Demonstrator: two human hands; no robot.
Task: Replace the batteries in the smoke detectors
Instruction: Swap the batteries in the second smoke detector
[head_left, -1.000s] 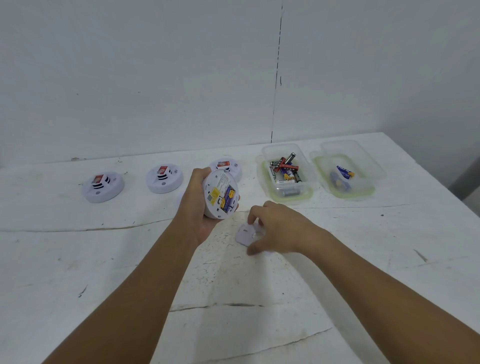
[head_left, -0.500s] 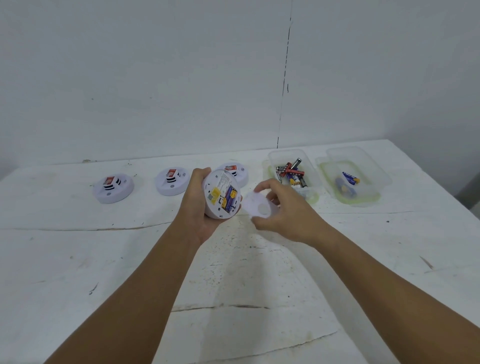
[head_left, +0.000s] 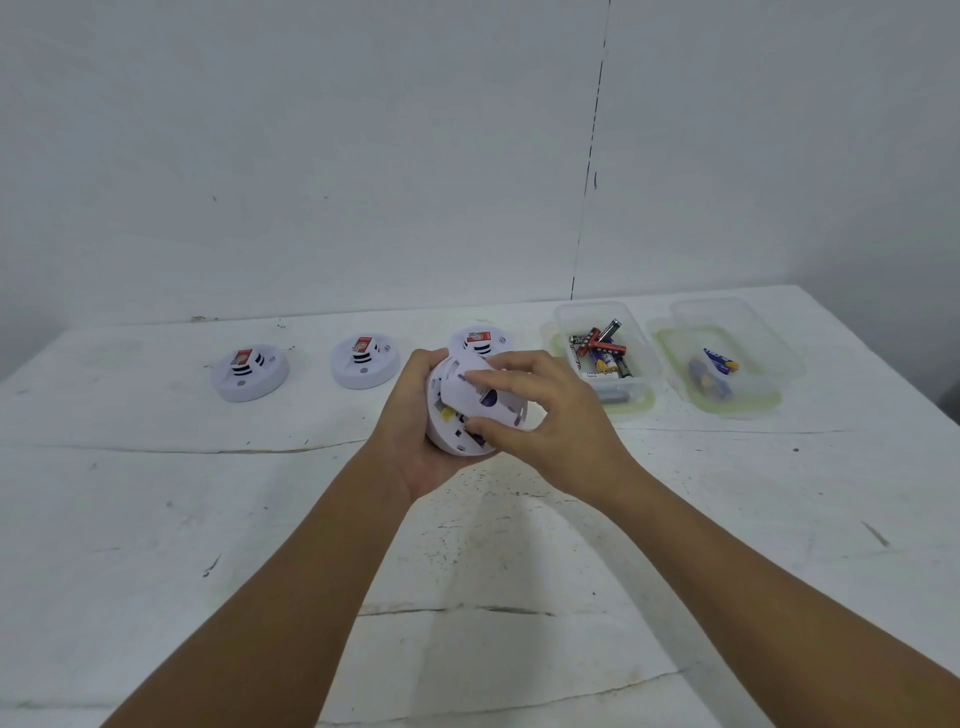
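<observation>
left hand grips smoke detector above desk | right hand fingers clamp back cover onto it | risk: tilted cover misses its slots, jams or slips from fingers

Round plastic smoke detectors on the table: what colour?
White round plastic smoke detectors, each with a red label; head view.

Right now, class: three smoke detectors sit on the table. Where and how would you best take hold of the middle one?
Grip the middle detector by its round outer rim, coming from above with fingers spread on opposite sides. It lies flat on the table, a low disc with a raised hub in the centre; probably the wide rim gives the surest hold. The detectors either side stand apart from it.
</observation>
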